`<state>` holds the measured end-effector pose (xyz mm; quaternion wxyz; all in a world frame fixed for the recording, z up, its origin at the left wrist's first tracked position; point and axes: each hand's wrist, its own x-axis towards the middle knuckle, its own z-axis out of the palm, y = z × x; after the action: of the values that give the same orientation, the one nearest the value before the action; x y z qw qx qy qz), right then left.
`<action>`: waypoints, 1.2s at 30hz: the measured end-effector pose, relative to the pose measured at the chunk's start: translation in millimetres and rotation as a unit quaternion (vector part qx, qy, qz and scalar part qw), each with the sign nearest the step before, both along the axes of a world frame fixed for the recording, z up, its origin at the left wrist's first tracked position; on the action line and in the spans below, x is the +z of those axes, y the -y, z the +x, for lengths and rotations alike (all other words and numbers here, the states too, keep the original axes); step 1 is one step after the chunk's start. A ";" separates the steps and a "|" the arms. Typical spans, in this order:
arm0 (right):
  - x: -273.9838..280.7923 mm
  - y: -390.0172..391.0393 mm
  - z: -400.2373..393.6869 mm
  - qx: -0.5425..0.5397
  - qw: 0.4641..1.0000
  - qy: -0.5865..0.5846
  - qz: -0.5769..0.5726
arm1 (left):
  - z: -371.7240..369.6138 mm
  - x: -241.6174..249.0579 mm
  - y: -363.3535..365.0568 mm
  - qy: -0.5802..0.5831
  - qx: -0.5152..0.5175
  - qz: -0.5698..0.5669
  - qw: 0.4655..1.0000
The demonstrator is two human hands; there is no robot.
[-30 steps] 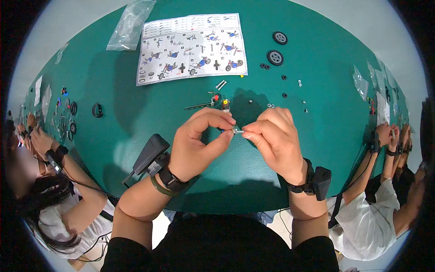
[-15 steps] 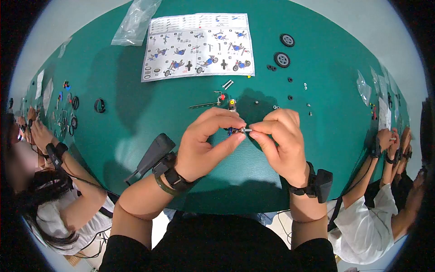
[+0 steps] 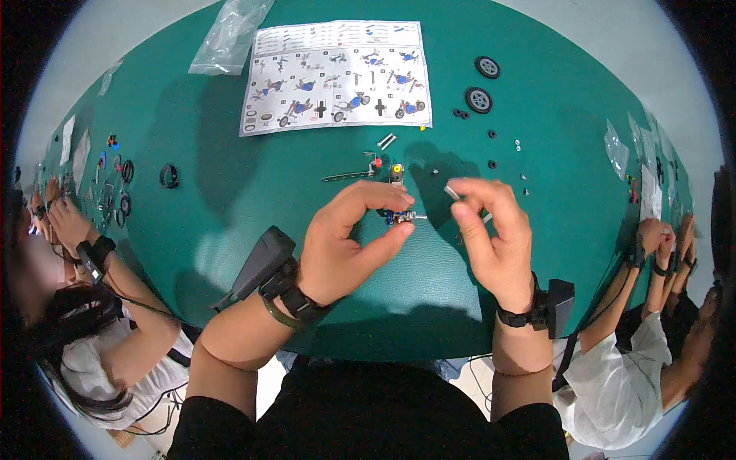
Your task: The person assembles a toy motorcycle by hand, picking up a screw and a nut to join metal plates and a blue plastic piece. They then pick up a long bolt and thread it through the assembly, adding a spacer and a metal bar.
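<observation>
My left hand point(image 3: 345, 238) pinches a small metal-and-blue model part point(image 3: 400, 218) between thumb and fingers. A thin silver shaft point(image 3: 420, 217) sticks out of that part to the right. Just beyond the fingertips shows a metal piece with a yellow round end point(image 3: 397, 170). A short way to the right, my right hand point(image 3: 494, 238) is closed, with a short silver rod point(image 3: 452, 193) held at thumb and forefinger, apart from the model part. Beyond the left hand lies a perforated metal strip with a red piece point(image 3: 353, 175), and two silver bolts point(image 3: 386, 142) rest farther back.
A printed instruction sheet point(image 3: 336, 80) lies at the back, beside a clear plastic bag point(image 3: 230, 38). Two wheels point(image 3: 478, 100), small black rings point(image 3: 492, 134) and tiny nuts are at the right. A black band point(image 3: 169, 176) lies left. Other people work at both sides.
My right hand has moved right, away from the left hand, carrying the silver rod. A thin shaft now shows at the model part. My left hand stays nearly in place.
</observation>
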<state>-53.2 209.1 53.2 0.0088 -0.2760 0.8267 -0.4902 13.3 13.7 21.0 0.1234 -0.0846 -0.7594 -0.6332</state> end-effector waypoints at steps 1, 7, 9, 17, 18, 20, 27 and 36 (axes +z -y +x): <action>-1.0 0.4 1.8 0.003 1.000 0.013 -0.024 | -0.2 -0.4 0.5 -0.006 -0.004 -0.001 1.000; -1.2 6.5 5.9 0.078 0.995 -0.009 -0.061 | -0.1 2.3 -5.0 -0.013 0.029 0.015 0.999; -0.7 9.0 7.1 0.087 0.995 -0.007 -0.056 | -0.5 2.1 -3.5 -0.013 0.018 0.014 1.000; -7.3 11.9 6.1 0.101 0.993 -0.034 -0.058 | 0.0 3.0 -3.2 -0.013 0.013 0.007 1.000; -7.4 12.1 5.8 0.105 0.992 -0.038 -0.056 | -0.4 3.7 -3.0 -0.015 0.010 0.004 1.000; -7.9 11.6 4.0 0.112 0.991 -0.046 -0.053 | -1.2 4.3 -2.6 -0.022 0.006 -0.003 1.000; -7.0 11.2 -1.7 0.139 0.987 -0.072 -0.023 | -2.2 5.4 -1.0 -0.035 -0.004 -0.030 0.999; -5.2 9.5 -0.2 0.131 0.988 -0.074 -0.014 | -3.0 5.7 -1.1 -0.052 0.014 -0.064 0.996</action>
<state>-53.4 199.5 48.1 0.0079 -0.4179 0.7745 -0.4749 10.3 14.7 26.8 0.1661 -0.1141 -0.7921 -0.5762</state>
